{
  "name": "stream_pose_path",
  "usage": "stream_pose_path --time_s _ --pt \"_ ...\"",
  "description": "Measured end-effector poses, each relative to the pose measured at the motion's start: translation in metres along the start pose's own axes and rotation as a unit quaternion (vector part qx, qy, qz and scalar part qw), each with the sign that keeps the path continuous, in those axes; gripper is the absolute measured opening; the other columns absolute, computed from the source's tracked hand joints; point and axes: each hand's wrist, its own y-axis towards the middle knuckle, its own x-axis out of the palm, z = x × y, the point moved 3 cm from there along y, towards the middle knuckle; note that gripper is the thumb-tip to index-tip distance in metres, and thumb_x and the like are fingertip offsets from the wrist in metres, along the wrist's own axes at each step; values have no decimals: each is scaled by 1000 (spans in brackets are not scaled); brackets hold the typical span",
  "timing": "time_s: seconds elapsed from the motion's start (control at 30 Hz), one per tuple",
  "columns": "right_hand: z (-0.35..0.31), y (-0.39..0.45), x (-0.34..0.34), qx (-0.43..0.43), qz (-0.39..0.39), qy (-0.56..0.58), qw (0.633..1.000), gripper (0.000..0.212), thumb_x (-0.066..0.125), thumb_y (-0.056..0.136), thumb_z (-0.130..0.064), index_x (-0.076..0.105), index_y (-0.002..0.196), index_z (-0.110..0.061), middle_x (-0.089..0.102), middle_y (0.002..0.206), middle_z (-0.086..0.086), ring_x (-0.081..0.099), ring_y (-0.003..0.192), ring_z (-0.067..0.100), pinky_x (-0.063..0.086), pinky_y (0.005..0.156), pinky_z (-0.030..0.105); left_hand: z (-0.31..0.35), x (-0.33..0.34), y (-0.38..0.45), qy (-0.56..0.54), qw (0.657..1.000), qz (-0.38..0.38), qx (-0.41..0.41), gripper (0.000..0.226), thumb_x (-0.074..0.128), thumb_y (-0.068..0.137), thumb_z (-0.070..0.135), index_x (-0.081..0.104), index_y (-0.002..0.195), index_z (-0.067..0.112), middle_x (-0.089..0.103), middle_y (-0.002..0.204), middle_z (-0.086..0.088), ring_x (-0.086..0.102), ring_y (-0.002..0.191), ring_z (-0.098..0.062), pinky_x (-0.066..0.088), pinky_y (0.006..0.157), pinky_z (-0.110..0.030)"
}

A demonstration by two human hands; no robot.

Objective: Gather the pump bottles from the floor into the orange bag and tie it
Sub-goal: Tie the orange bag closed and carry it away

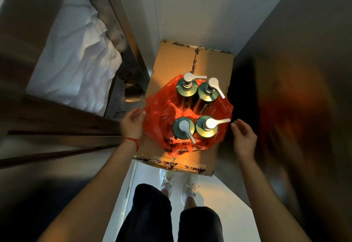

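Four green bottles stand in the bag [158, 112] in the middle of the frame. The bag is orange and lies open and spread flat on a box [171, 58]. Two bottles [185, 97] [204, 100] stand side by side at the far end, and they touch. Two more [181, 130] [204, 130] stand close together at the near end. Each has a silver pump on top.

The left hand [131, 125] is at the left edge of the bag. Its fingers pinch the thin plastic there. The right hand [244, 139] is just beside the right edge of the bag. Its fingers are spread apart and hold nothing.

The box is brown with black printed tape. It sits on a pale floor [146, 175]. Two white shoes [179, 184] stand at its near end, low in the frame. White cloth [76, 60] lies crumpled at the upper left.
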Motion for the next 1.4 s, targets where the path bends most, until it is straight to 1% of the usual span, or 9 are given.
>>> stream_pose_path --time_s 0.27,0.37,0.47,0.6,0.73,0.87,0.93,1.13,1.4 --pt "27 21 5 48 61 -15 997 34 57 88 -14 56 121 -3 59 124 17 51 107 15 40 92 28 -33 5 48 33 992 42 -118 29 55 87 23 64 102 0 60 90 -10 55 87 -22 38 71 -27" --pt "36 30 10 82 51 -2 995 36 57 89 -15 54 122 -3 58 125 19 53 116 28 42 101 42 -38 11 56 75 986 11 -151 26 58 86 25 65 76 1 59 85 -14 53 86 -24 38 75 -32" --pt "44 35 18 110 30 25 993 38 58 88 -14 52 124 -2 57 125 21 54 115 30 43 101 46 -46 15 60 32 980 5 -195 34 63 82 18 48 52 15 52 63 -11 50 78 -23 40 74 -35" --pt "48 40 27 140 35 66 987 40 61 85 -11 53 122 0 59 120 26 57 102 27 48 88 35 -42 18 54 -43 974 10 -221 6 65 79 8 64 75 5 59 71 -9 57 54 -12 48 62 -28" --pt "50 44 29 131 54 62 988 38 64 83 -8 56 118 3 62 113 24 57 93 21 50 61 9 -28 17 46 -138 966 30 -215 31 63 79 1 60 111 2 62 98 -14 58 66 -12 52 76 -31" --pt "43 40 29 127 78 49 988 38 66 81 -10 59 117 1 64 113 22 59 94 19 46 77 25 -4 10 33 -211 960 -23 -181 21 61 81 2 61 102 0 73 72 -3 67 66 -10 58 68 -24" --pt "39 38 27 117 91 60 987 40 67 80 -10 58 117 0 64 114 20 58 95 18 46 76 21 9 6 25 -242 958 -42 -150 10 60 82 2 63 92 4 72 60 1 67 63 -7 56 58 -19" --pt "29 32 26 91 88 65 990 42 69 79 -10 57 117 1 65 110 18 59 93 17 44 57 3 42 11 -5 -284 946 -113 -105 7 57 84 4 63 84 6 73 63 -1 69 63 -8 56 58 -17" --pt "28 28 34 92 73 63 991 33 75 73 -21 67 102 -5 69 99 15 64 88 21 50 74 27 41 20 -19 -249 953 -137 -103 8 58 82 3 65 85 6 74 66 -3 69 65 -10 55 56 -16"
